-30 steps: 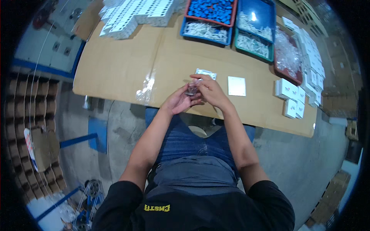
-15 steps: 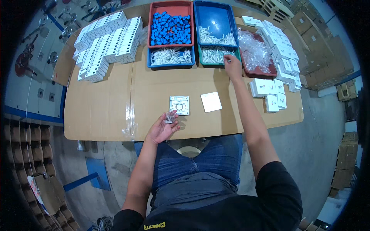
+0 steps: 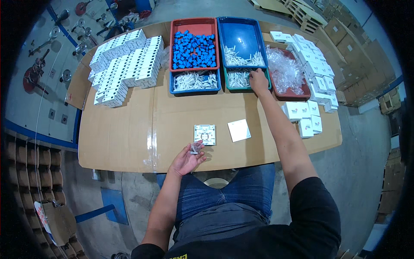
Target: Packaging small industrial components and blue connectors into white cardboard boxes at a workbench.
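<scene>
Near the table's front edge, my left hand point(image 3: 186, 162) is palm up, its fingers curled around a small clear plastic bag point(image 3: 195, 148) with a few small pale pieces in it. Just beyond it lies a square white frame plate point(image 3: 205, 134) with metal fittings and a round middle. A plain white square plate point(image 3: 239, 131) rests to its right. My right hand point(image 3: 259, 82) reaches to the right end of the green tray point(image 3: 241, 90), fingers drawn together among white plastic plugs point(image 3: 238, 78). Whatever its fingertips hold is hidden.
A red tray point(image 3: 193, 26) holds blue pieces, above a blue tray point(image 3: 195, 92) of white plugs. Another blue tray point(image 3: 240, 32) overlaps the green one. Clear bags point(image 3: 284, 69) fill a dark red tray. White boxes are stacked at left point(image 3: 125, 64) and right point(image 3: 319, 73).
The view has tilted, so the table sits lower in the picture. My right hand has settled further into the green tray; my left hand keeps the bag.
</scene>
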`<action>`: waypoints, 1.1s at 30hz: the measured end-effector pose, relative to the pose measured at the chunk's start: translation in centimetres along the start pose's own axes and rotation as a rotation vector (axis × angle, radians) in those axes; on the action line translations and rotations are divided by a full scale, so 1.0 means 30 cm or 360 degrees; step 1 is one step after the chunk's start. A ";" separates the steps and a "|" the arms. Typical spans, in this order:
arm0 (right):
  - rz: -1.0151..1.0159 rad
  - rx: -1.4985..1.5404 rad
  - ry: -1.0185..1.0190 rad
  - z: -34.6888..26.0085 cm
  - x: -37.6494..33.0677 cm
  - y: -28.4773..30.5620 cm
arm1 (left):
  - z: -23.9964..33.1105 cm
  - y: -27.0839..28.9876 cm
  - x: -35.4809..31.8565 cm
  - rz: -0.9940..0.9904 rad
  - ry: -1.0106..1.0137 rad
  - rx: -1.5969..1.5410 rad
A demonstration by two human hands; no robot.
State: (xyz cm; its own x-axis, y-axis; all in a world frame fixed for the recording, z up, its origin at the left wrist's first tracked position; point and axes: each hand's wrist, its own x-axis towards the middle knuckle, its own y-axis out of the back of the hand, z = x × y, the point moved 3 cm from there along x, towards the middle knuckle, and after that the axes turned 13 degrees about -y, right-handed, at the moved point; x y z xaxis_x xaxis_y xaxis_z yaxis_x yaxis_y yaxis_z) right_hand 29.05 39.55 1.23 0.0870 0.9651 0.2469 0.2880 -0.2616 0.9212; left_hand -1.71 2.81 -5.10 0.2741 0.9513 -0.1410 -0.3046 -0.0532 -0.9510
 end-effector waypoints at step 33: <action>-0.1041 0.2121 -0.0362 -0.354 -0.927 0.292 | -0.079 -0.246 -0.010 0.0218 -0.0373 0.0514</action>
State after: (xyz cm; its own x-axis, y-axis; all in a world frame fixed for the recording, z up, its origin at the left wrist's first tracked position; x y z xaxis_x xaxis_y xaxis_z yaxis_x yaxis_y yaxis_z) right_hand 19.02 10.53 5.62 -0.2905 0.9224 -0.2545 0.9557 0.2665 -0.1250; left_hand 2.62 2.20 1.32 0.0076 0.9874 -0.1581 -0.6041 -0.1215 -0.7876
